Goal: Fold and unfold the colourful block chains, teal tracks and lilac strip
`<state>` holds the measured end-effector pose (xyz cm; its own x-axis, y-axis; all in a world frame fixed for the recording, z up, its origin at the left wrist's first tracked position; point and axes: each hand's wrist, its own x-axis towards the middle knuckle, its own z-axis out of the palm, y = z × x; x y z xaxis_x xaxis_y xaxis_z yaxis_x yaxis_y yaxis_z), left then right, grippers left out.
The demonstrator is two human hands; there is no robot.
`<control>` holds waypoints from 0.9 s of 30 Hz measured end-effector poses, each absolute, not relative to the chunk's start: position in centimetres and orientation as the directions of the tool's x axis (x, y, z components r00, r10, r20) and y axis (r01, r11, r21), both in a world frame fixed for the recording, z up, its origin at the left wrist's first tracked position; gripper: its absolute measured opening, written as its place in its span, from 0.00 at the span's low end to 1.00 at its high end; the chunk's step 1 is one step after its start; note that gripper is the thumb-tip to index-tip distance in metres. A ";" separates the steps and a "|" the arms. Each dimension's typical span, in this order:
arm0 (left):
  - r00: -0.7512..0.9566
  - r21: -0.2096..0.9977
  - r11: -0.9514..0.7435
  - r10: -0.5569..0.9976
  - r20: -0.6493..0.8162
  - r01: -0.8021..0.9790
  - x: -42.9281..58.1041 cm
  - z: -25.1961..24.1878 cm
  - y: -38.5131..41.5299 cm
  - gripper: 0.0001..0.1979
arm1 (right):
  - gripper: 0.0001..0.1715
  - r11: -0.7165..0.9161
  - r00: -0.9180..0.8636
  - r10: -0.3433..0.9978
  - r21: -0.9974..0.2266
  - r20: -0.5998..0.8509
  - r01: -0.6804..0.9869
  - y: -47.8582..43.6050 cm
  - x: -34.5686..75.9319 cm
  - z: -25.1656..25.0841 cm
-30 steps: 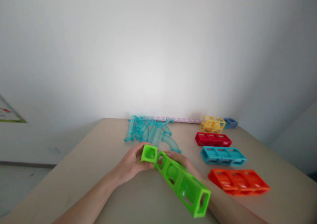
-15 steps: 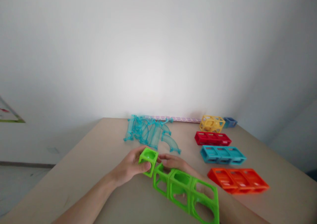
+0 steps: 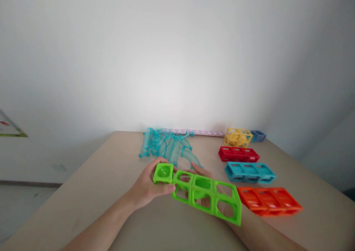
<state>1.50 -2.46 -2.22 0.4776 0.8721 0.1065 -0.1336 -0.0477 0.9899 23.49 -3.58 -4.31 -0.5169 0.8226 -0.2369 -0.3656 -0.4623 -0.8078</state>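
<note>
My left hand [image 3: 148,184] is closed around a small green block [image 3: 163,172] with a round hollow in its face, its thumb along the lower edge. Right up against that block is a longer green block [image 3: 203,186], made of several open-framed cubes in a row. Whether the two are joined or only touching I cannot tell. My right hand [image 3: 203,169] supports the long block from behind, its palm and most fingers hidden by it or seen through its openings. Both green pieces are held above the table.
On the table [image 3: 111,162], translucent teal track pieces [image 3: 173,149] lie in a heap at the back. To the right stand an orange block row [image 3: 269,201], a turquoise row [image 3: 249,172], a red row [image 3: 238,154], yellow cubes [image 3: 237,137] and a blue block [image 3: 258,135]. A wall rises behind.
The long green block has swung up and tilted to show its upper side, its left end now beside the small block. The small block has turned its hollow face toward me.
</note>
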 end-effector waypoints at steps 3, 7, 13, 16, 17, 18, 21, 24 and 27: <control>0.339 0.986 -0.107 0.930 0.145 -0.127 1.5 -2.3 -2.1 0.22 | 0.32 -0.580 -0.499 0.798 -0.653 -0.337 -0.487 -3.5 22.8 -3.2; 0.293 0.987 -0.095 0.947 0.130 -0.132 1.9 -2.7 -1.8 0.21 | 0.24 -0.553 -0.558 0.787 -0.703 -0.264 -0.448 -4.1 22.2 -2.9; 0.316 0.996 -0.064 0.945 0.082 -0.066 2.0 -2.5 -1.8 0.21 | 0.18 -0.350 -0.434 0.881 -0.874 -0.186 -0.337 -4.2 21.6 -4.0; 0.309 0.987 -0.128 0.938 0.154 -0.102 1.8 -2.7 -1.8 0.21 | 0.19 -0.341 -0.433 0.878 -0.902 -0.205 -0.264 -4.2 21.4 -4.0; 0.306 0.981 -0.138 0.936 0.174 -0.136 1.7 -2.8 -1.8 0.21 | 0.20 -0.341 -0.445 0.872 -0.905 -0.202 -0.256 -4.3 21.3 -3.9; 0.306 0.975 -0.138 0.934 0.186 -0.173 1.7 -3.0 -1.8 0.21 | 0.20 -0.343 -0.451 0.870 -0.901 -0.199 -0.265 -4.3 21.3 -3.7; 0.337 0.962 -0.091 0.924 0.178 -0.257 1.6 -3.3 -1.9 0.18 | 0.23 -0.404 -0.469 0.858 -0.841 -0.212 -0.360 -4.5 21.5 -3.2; 0.336 0.964 -0.036 0.933 0.127 -0.265 1.6 -3.2 -2.0 0.14 | 0.25 -0.431 -0.476 0.854 -0.798 -0.210 -0.422 -4.3 21.9 -3.3; 0.318 0.954 0.043 0.946 0.056 -0.298 1.7 -2.7 -2.0 0.13 | 0.21 -0.403 -0.457 0.864 -0.833 -0.209 -0.380 -3.9 22.4 -3.9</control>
<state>1.72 -1.99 -2.66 0.3177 0.9465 0.0565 -0.2979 0.0431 0.9536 22.38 -3.86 -3.89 -0.4573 0.8644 -0.2091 -0.3801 -0.4026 -0.8327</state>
